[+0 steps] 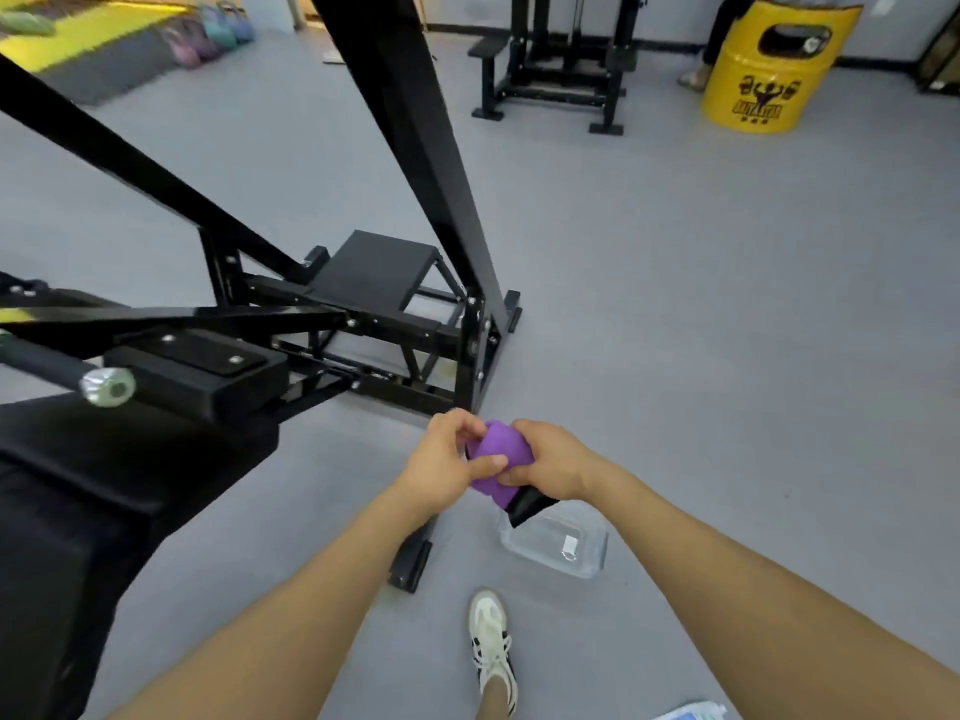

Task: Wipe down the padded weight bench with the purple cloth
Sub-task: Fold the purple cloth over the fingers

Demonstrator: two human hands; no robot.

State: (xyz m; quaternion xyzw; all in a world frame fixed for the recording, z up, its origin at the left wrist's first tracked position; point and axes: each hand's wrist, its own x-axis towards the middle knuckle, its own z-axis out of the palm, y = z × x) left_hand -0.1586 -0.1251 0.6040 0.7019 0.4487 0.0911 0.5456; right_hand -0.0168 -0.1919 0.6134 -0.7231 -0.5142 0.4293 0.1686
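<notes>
both hands, left hand and right hand, bunch the purple cloth in curled fingers, likely readying a pad for the bench at nine o'clock.

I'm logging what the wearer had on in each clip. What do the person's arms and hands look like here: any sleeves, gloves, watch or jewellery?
Both forearms are bare right up to the frame's lower edge, so no sleeve shows. The left hand and right hand have no gloves, and no watch, band or ring is visible. Fingernails look short and unpainted, though the picture is slightly soft.
</notes>
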